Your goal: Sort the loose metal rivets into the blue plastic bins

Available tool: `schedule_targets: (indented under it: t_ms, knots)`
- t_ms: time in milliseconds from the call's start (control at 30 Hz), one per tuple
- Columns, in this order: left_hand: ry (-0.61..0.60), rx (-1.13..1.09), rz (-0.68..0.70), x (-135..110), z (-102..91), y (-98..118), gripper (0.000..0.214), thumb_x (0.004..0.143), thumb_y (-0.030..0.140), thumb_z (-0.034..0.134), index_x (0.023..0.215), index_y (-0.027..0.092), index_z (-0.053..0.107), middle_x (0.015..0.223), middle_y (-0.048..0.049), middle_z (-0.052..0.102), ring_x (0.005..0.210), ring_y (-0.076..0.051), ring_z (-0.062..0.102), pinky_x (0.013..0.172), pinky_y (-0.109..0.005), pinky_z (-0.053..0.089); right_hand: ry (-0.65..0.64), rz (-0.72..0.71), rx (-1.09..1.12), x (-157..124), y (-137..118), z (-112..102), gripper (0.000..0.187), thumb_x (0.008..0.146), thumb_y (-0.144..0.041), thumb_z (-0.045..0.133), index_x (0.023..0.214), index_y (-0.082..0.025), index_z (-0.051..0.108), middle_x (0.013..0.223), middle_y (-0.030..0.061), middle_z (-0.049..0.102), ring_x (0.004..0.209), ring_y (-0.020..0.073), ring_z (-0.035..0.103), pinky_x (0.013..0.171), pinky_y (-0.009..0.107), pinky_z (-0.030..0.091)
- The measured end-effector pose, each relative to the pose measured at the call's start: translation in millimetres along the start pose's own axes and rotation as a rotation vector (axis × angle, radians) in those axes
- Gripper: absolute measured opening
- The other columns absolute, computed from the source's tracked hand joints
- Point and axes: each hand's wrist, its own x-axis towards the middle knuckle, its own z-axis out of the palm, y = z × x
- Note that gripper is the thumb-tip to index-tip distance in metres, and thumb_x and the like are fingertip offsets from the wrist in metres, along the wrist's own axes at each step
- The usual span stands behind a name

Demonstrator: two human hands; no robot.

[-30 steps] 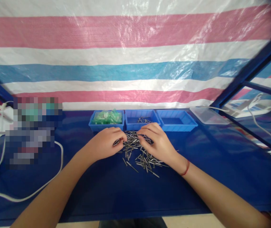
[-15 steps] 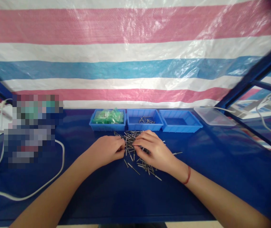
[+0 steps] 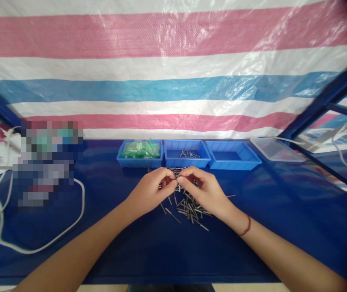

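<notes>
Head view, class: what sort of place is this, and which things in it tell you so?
Probably a workbench for small parts, perhaps in a workshop: loose metal pins heaped on a blue tabletop, a row of blue bins, and a striped plastic sheet behind.

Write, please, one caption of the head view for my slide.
Left hand and right hand close together over scattered metal pins on a blue table, three blue bins behind.

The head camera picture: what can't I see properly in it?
In the head view:
Whatever the left hand and right hand may pinch: too small, partly covered by them.
Some metal pins: hidden behind both hands.
Things at far left: blurred by a pixelated patch.
Both elbows: cut off by the bottom edge.
</notes>
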Motion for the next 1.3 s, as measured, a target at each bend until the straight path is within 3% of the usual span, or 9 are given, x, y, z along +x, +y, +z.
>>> schedule_targets:
  t_ms: [300, 500, 667, 933, 1100, 1300]
  knots:
    - [0.062, 0.092, -0.027, -1.6, 2.8, -2.8, 0.01, 0.089, 0.026, 0.048, 0.086, 0.019, 0.054, 0.076, 0.0025, 0.057, 0.067, -0.011, 0.053, 0.063, -0.023, 0.038, 0.033, -0.004, -0.103, -0.8, 1.9, 1.2, 0.013, 0.084, -0.023, 0.057, 0.094, -0.02, 0.065, 0.083, 0.0014, 0.067, 0.07, 0.0137, 0.058, 0.063, 0.027, 0.045]
    - [0.112, 0.089, -0.064, -1.6, 3.9, -2.7, 0.011, 0.09, 0.027, 0.048, 0.084, 0.019, 0.053, 0.07, 0.0038, 0.055, 0.064, -0.011, 0.052, 0.062, -0.022, 0.038, 0.061, -0.007, -0.232, 0.6, 4.8, -1.0, 0.011, 0.082, -0.022, 0.06, 0.092, -0.02, 0.063, 0.088, 0.002, 0.066, 0.076, 0.0155, 0.058, 0.071, 0.03, 0.045]
    - [0.128, 0.019, -0.033, -4.0, 12.1, -2.1, 0.009, 0.09, 0.026, 0.048, 0.085, 0.019, 0.051, 0.069, 0.0047, 0.053, 0.062, -0.009, 0.051, 0.062, -0.022, 0.037, -0.006, 0.069, -0.01, 0.7, 3.8, 0.2, 0.016, 0.086, -0.034, 0.057, 0.086, -0.02, 0.064, 0.078, 0.0014, 0.063, 0.066, 0.0137, 0.054, 0.062, 0.028, 0.044]
    - [0.14, -0.017, -0.053, -5.4, 18.0, -0.6, 0.012, 0.091, 0.029, 0.048, 0.086, 0.019, 0.052, 0.072, 0.0031, 0.055, 0.064, -0.01, 0.052, 0.062, -0.022, 0.039, 0.024, 0.109, 0.165, -0.9, 5.6, 5.1, 0.016, 0.084, -0.035, 0.061, 0.08, -0.02, 0.062, 0.073, 0.0006, 0.061, 0.066, 0.0134, 0.053, 0.062, 0.027, 0.044]
    - [0.137, -0.001, -0.05, -5.1, 19.1, -2.7, 0.015, 0.091, 0.033, 0.049, 0.095, 0.019, 0.055, 0.082, 0.0003, 0.06, 0.068, -0.011, 0.055, 0.064, -0.023, 0.042, 0.022, 0.074, 0.052, -2.3, 4.3, 4.6, 0.015, 0.085, -0.034, 0.059, 0.083, -0.019, 0.063, 0.074, 0.0013, 0.061, 0.063, 0.0128, 0.051, 0.058, 0.026, 0.041]
    - [0.099, 0.055, -0.007, -4.4, 17.4, -4.8, 0.016, 0.091, 0.032, 0.047, 0.09, 0.019, 0.058, 0.08, -0.0002, 0.057, 0.07, -0.012, 0.056, 0.064, -0.023, 0.042, 0.019, -0.048, -0.128, -2.2, -5.3, 0.3, 0.011, 0.086, -0.029, 0.057, 0.084, -0.02, 0.063, 0.07, 0.0004, 0.058, 0.059, 0.0119, 0.049, 0.054, 0.025, 0.04]
